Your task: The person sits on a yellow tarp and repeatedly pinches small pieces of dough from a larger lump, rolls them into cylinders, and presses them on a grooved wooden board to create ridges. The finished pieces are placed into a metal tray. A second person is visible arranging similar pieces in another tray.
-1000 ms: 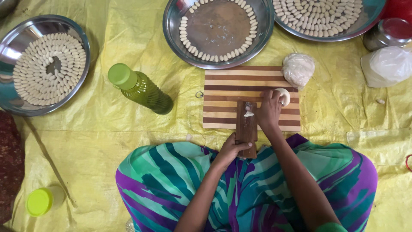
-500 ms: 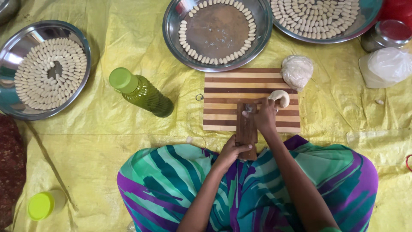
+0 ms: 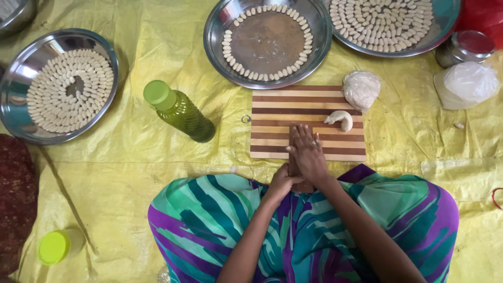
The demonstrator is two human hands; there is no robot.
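Right hand (image 3: 308,153) flat on grooved wooden paddle (image 3: 295,170) — striped board (image 3: 283,107) beneath.

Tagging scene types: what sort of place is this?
Likely a home floor set up for hand-shaping dough snacks: a yellow sheet spread on the ground, steel trays of small shaped pieces, and a striped cutting board with a dough lump.

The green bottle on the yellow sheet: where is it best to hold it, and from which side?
The green bottle lies tilted, its cap toward the upper left. Probably grip the wide middle of its body from above, fingers across its width; the body offers more surface than the cap. The left hand is the nearer one.
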